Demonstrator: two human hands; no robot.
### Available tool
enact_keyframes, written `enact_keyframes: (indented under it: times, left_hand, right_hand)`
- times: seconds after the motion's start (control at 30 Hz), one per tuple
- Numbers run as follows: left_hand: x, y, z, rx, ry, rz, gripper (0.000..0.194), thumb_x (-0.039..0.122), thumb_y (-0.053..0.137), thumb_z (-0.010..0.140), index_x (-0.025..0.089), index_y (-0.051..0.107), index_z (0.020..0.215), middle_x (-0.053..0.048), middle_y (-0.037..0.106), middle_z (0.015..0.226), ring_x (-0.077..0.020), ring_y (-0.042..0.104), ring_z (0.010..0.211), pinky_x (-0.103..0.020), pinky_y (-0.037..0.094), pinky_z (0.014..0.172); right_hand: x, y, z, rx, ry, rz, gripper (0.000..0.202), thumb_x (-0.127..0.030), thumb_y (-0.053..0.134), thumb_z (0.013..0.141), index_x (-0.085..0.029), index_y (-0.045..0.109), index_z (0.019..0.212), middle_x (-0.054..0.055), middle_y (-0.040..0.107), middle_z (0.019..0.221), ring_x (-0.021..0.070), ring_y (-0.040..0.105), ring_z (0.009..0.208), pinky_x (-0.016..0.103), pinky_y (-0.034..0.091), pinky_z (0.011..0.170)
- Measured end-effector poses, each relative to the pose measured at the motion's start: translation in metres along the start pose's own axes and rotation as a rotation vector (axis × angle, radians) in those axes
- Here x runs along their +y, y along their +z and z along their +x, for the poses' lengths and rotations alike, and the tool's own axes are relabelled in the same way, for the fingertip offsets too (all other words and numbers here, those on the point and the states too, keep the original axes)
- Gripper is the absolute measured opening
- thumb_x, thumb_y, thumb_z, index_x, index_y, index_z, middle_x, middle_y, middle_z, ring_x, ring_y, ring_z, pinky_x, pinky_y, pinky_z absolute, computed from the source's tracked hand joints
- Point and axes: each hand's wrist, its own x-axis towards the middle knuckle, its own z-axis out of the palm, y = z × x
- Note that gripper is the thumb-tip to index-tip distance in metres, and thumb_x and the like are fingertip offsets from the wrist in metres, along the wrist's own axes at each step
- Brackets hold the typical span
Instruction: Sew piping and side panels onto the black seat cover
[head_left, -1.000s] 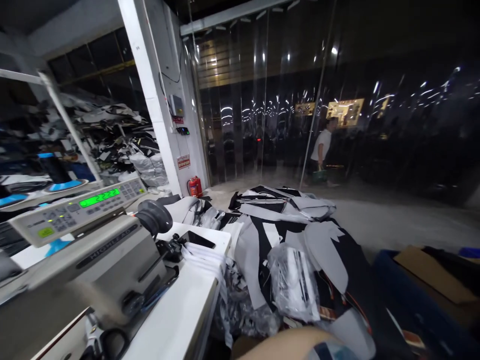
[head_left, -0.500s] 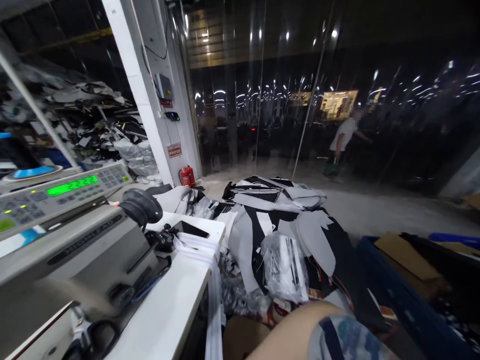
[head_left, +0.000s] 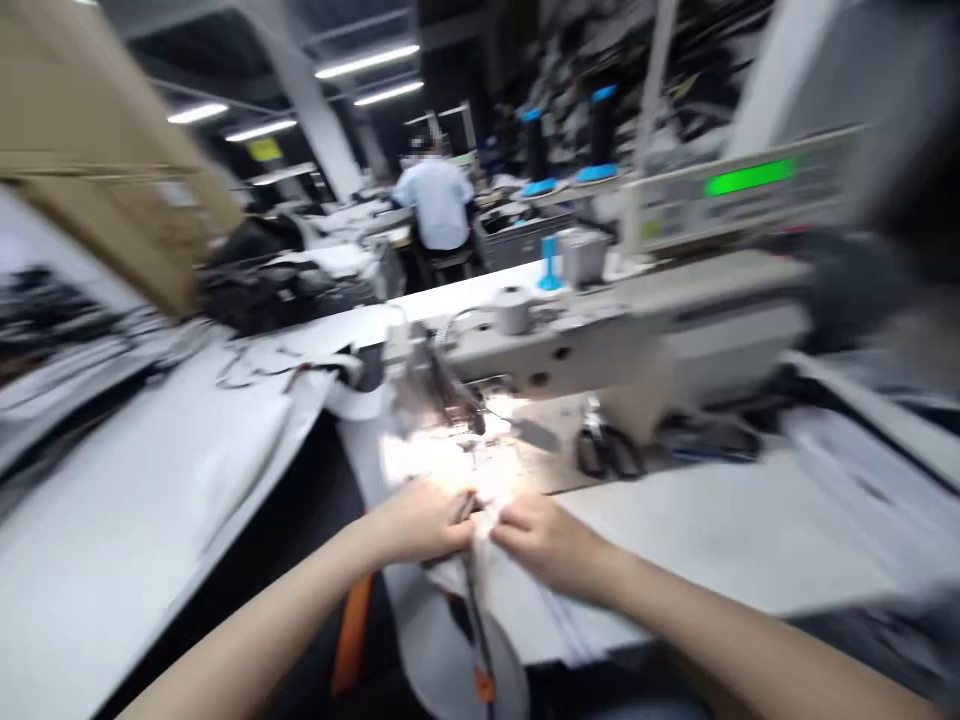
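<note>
Fabric piece (head_left: 480, 520) pinched between left hand (head_left: 424, 520), right hand (head_left: 544, 540).

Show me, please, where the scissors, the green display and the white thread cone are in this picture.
scissors (head_left: 607, 452), head view, on the dark handle loops.
green display (head_left: 750, 177), head view, middle of the lit panel.
white thread cone (head_left: 514, 309), head view, on its side wall.

Pale matt cloth (head_left: 480, 545) bunches soft at the bench (head_left: 720, 520) edge, the bench smooth white laminate; behind it the sewing machine (head_left: 600, 340) shows dull beige painted metal.
</note>
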Motion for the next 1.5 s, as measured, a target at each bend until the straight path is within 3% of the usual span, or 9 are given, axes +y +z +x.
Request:
enact_keyframes:
  times: [0.13,0.27,0.43,0.63,0.83,1.03,1.23,1.37,1.5]
  left_hand:
    - [-0.010,-0.001,0.007,-0.171,-0.210,-0.047,0.023,0.036,0.055,0.073,0.019,0.063,0.085,-0.005,0.064,0.082,-0.0210,0.058,0.074,-0.029,0.044,0.063]
    - [-0.009,-0.001,0.018,-0.388,-0.386,-0.076,0.031,0.047,0.052,0.071,0.018,0.062,0.070,-0.005,0.060,0.066,-0.0218,0.058,0.062,-0.029,0.040,0.049]
    - [-0.007,0.002,0.044,-0.351,-0.267,-0.027,0.041,0.051,0.056,0.071,0.017,0.063,0.093,-0.007,0.064,0.088,-0.0240,0.060,0.084,-0.030,0.046,0.068]
    - [-0.028,0.002,0.050,-0.632,-0.235,-0.060,0.023,0.030,0.050,0.072,0.018,0.045,0.053,0.001,0.045,0.051,-0.0151,0.045,0.054,-0.027,0.034,0.052]
    - [-0.067,0.022,0.010,-0.308,-0.285,-0.842,0.029,0.025,0.049,0.073,0.020,0.029,0.052,0.006,0.027,0.049,-0.0079,0.025,0.045,-0.023,0.020,0.044]
    - [-0.072,0.034,0.002,-0.226,-0.301,-0.999,0.034,0.031,0.054,0.074,0.020,0.029,0.053,0.007,0.026,0.049,-0.0068,0.023,0.044,-0.022,0.016,0.043]
    - [-0.050,0.031,0.008,-0.077,-0.166,-0.473,0.028,0.023,0.041,0.085,0.017,0.042,0.058,0.002,0.042,0.058,-0.0111,0.041,0.058,-0.024,0.034,0.056]
    - [-0.033,0.033,0.008,0.100,-0.115,0.106,0.026,0.022,0.038,0.089,0.015,0.059,0.103,-0.009,0.058,0.104,-0.0235,0.048,0.100,-0.036,0.039,0.089]
    - [-0.027,0.042,0.006,0.090,-0.212,0.328,0.036,0.024,0.042,0.086,0.015,0.053,0.119,-0.010,0.056,0.110,-0.0268,0.049,0.099,-0.040,0.043,0.084]
  right_hand:
    - [0.031,0.006,0.026,0.007,-0.021,0.058,0.031,-0.013,0.037,0.089,-0.019,0.056,0.113,0.009,0.059,0.098,0.0186,0.057,0.085,0.029,0.047,0.073]
    - [0.052,0.014,0.038,0.027,-0.046,-0.183,0.031,-0.016,0.036,0.090,-0.021,0.059,0.111,0.008,0.060,0.098,0.0194,0.058,0.082,0.029,0.047,0.066]
    - [0.060,0.021,0.035,0.074,-0.039,-0.194,0.033,-0.027,0.041,0.091,-0.016,0.055,0.120,0.012,0.056,0.119,0.0239,0.057,0.098,0.034,0.049,0.075]
    - [0.059,0.028,0.029,0.087,0.027,-0.237,0.030,-0.024,0.037,0.093,-0.021,0.059,0.113,0.009,0.062,0.109,0.0229,0.060,0.090,0.035,0.049,0.073]
    - [0.051,0.027,0.030,0.014,0.141,-0.232,0.055,-0.043,0.053,0.082,-0.015,0.050,0.129,0.013,0.057,0.124,0.0295,0.056,0.103,0.036,0.052,0.068]
    - [0.042,0.023,0.037,-0.079,0.246,-0.123,0.076,-0.052,0.062,0.072,-0.013,0.045,0.134,0.015,0.056,0.124,0.0304,0.058,0.101,0.039,0.051,0.071]
    - [0.038,0.028,0.044,0.031,0.236,-0.201,0.070,-0.048,0.063,0.071,-0.008,0.051,0.127,0.016,0.055,0.126,0.0313,0.052,0.110,0.040,0.048,0.078]
    - [0.035,0.028,0.043,0.082,0.171,-0.227,0.063,-0.044,0.062,0.071,-0.008,0.054,0.123,0.014,0.057,0.126,0.0306,0.053,0.107,0.038,0.046,0.075]
    - [0.034,0.026,0.042,0.094,0.135,-0.210,0.061,-0.042,0.061,0.072,-0.008,0.054,0.122,0.014,0.057,0.125,0.0295,0.052,0.110,0.038,0.045,0.077]
